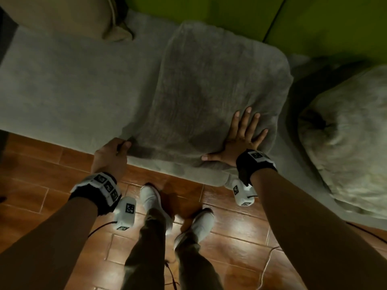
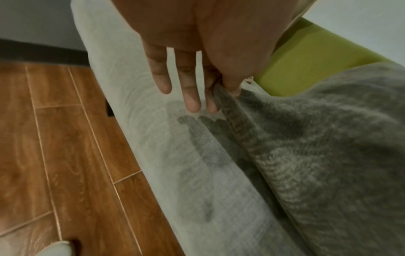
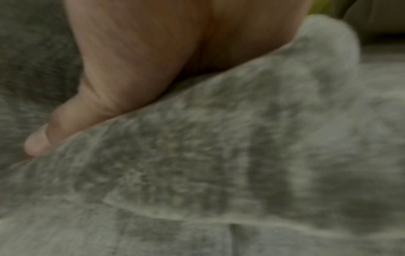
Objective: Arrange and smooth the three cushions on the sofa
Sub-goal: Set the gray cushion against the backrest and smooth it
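Note:
A grey fuzzy cushion (image 1: 213,88) lies flat on the grey sofa seat (image 1: 62,84), against the green backrest (image 1: 272,15). My left hand (image 1: 113,155) pinches its near left corner (image 2: 221,93) between thumb and forefinger at the seat's front edge, the other fingers straight. My right hand (image 1: 240,139) lies flat, fingers spread, pressing the cushion's (image 3: 219,155) near right part. A beige cushion (image 1: 69,15) stands at the far left. A pale tufted cushion (image 1: 351,130) sits at the right end.
Brown wood-look floor (image 1: 52,174) runs in front of the sofa. My two feet in white shoes (image 1: 150,197) stand close to the seat edge. Thin cables (image 1: 268,262) trail over the floor to the right.

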